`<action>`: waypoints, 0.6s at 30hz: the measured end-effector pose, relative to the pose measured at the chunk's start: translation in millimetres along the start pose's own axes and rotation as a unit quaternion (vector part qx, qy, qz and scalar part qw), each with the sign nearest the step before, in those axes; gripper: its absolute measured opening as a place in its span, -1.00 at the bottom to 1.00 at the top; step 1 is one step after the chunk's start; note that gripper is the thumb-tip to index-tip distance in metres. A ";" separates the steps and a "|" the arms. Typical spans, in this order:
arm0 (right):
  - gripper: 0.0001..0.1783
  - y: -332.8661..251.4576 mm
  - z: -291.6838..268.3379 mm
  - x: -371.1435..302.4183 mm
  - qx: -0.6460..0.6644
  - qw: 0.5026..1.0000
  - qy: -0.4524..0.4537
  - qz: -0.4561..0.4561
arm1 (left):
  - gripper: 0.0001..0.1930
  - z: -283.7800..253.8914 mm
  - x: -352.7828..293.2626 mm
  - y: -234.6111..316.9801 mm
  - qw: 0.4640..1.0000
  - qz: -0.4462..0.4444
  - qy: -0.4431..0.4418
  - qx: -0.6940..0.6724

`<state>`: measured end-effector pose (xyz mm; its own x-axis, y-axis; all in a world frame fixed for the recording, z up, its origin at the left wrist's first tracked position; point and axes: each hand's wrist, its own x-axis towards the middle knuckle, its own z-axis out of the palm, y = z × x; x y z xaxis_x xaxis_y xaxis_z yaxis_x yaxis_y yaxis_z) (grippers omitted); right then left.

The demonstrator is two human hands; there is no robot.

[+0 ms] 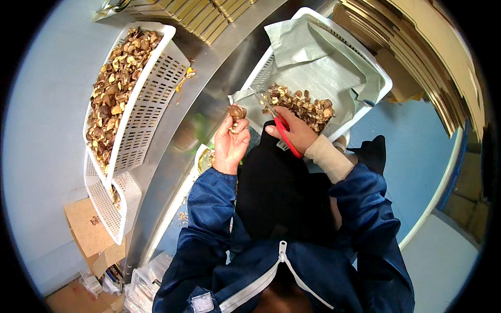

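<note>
Brown dried mushrooms (237, 112) are pinched in the fingertips of my left hand (229, 148), caps up and pale stems below. My right hand (299, 131) grips a pair of scissors by its red handles (285, 136). The metal blades point up and left, apart from the mushrooms in my left hand. Just beyond my right hand, a heap of cut dried mushrooms (308, 108) lies on a pale woven sheet (318, 73). That sheet lines a white plastic basket (383, 83).
On a metal table (195, 96) at the left, a tall white perforated basket (148, 104) is full of dried mushrooms. Below it are another white basket (128, 201) and a cardboard box (86, 229). Yellowish metal trays (193, 15) sit at the back; flattened cardboard (417, 57) stands at right.
</note>
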<state>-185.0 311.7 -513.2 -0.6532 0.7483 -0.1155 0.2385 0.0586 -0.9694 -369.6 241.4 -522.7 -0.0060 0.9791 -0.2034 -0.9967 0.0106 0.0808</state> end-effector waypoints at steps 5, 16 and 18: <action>-0.35 4.5 7.8 1.2 0.018 0.999 -0.028 -0.001 | -0.72 8.3 -5.9 -9.7 1.000 -0.002 0.003 0.028; -0.44 12.9 6.2 17.3 0.142 0.987 0.012 -0.068 | -0.73 12.0 0.1 -25.2 0.880 -0.007 0.045 0.472; -0.45 2.7 0.7 10.9 0.059 0.993 0.039 -0.091 | -0.71 18.0 -3.9 -27.9 0.862 -0.010 0.043 0.505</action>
<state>-192.0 319.5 -517.3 -0.6181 0.7824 0.0761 0.0324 0.1221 -0.9920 -340.3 240.9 -506.6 -0.0387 0.9581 -0.2839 -0.4179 0.2425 0.8755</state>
